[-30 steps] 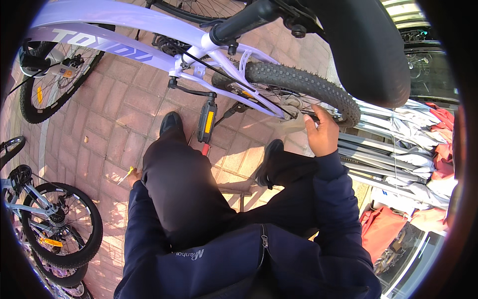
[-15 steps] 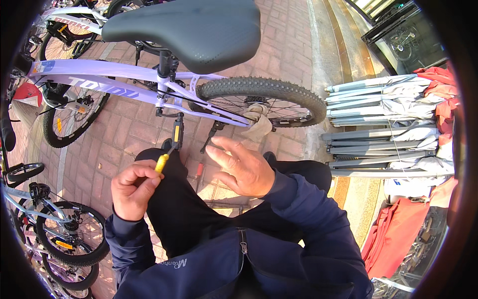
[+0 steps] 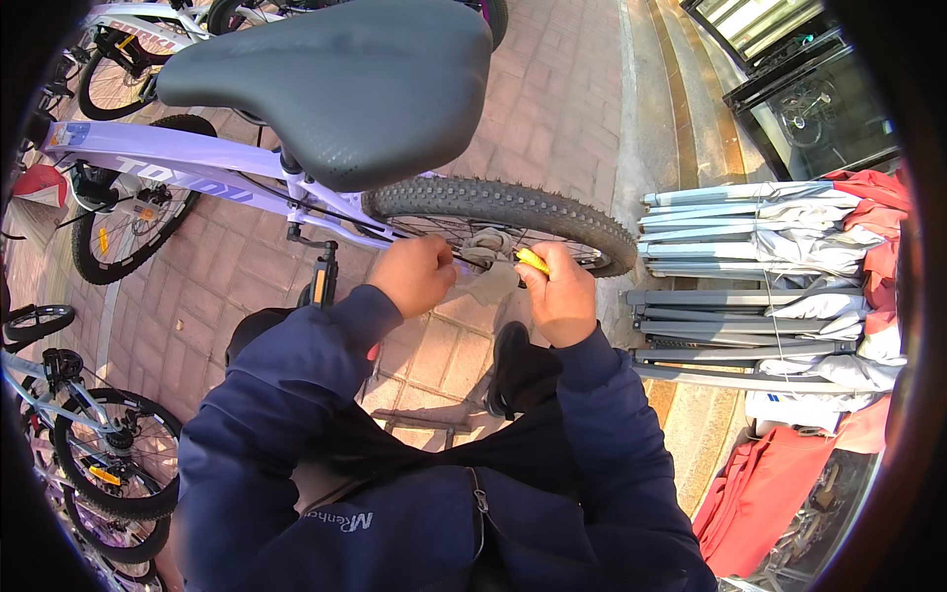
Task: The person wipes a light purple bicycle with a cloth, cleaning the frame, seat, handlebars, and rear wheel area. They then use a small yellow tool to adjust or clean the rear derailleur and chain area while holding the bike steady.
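Little room is separating rear tire (image 3: 523, 203) and metal poles (image 3: 715, 297); right hand (image 3: 564, 301) is pinching a yellow-handled tool (image 3: 533, 260), left hand (image 3: 412, 275) curling, hold unclear.

A pale purple bicycle (image 3: 242, 166) stands upright, its rear end toward the right, with a broad, smooth black saddle (image 3: 330, 89) and a knobby black rear tyre (image 3: 513, 204). At the tyre's centre a greyish-beige cloth (image 3: 490, 283) sits bunched, a loose end of it hanging down; whether it goes all the way around cannot be told. Just beside the cloth, a small yellow-handled tool (image 3: 533, 260) is held, partly covered, its working end too small to make out
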`<state>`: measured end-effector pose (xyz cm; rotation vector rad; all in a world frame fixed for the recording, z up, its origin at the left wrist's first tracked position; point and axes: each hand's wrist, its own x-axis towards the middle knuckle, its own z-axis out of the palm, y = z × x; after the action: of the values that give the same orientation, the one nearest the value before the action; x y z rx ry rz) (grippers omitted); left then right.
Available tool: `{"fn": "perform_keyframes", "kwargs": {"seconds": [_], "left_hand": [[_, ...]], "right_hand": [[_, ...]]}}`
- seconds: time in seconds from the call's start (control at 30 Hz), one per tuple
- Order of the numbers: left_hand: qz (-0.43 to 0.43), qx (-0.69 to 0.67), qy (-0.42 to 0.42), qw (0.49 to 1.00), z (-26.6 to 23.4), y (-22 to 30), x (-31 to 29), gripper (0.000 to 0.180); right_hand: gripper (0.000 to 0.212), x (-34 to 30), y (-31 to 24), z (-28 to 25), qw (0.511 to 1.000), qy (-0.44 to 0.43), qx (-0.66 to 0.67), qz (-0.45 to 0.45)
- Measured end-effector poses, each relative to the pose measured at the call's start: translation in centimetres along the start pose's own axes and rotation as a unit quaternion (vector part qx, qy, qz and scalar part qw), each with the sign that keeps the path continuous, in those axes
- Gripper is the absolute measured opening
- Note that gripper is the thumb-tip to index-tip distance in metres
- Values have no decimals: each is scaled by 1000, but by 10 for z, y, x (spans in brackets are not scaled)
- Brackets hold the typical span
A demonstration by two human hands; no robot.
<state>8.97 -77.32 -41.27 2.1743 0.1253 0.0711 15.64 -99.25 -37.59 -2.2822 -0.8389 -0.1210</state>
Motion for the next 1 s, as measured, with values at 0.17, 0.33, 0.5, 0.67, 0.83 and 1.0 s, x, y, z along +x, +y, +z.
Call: {"fn": "perform_keyframes", "kwargs": {"seconds": [0.17, 0.33, 0.5, 0.67, 0.83, 1.0], "left_hand": [[18, 38, -80, 996, 30, -10, 6, 23], [2, 112, -168, 979, 34, -6, 0, 31], [5, 151, -190, 970, 28, 2, -9, 29], [-7, 162, -211, 964, 25, 6, -11, 30], [-24, 174, -224, 959, 20, 4, -13, 30], [-21, 203, -182, 962, 11, 7, -13, 25]], "right_hand": [[23, 7, 4, 21, 996, 5, -77, 36], [22, 3, 7, 28, 984, 16, -172, 53], [18, 8, 28, 49, 984, -40, -166, 45], [15, 20, 41, 62, 978, -88, -186, 43], [27, 23, 21, 50, 979, -60, -183, 62], [25, 16, 15, 49, 972, -90, -206, 76]]}}
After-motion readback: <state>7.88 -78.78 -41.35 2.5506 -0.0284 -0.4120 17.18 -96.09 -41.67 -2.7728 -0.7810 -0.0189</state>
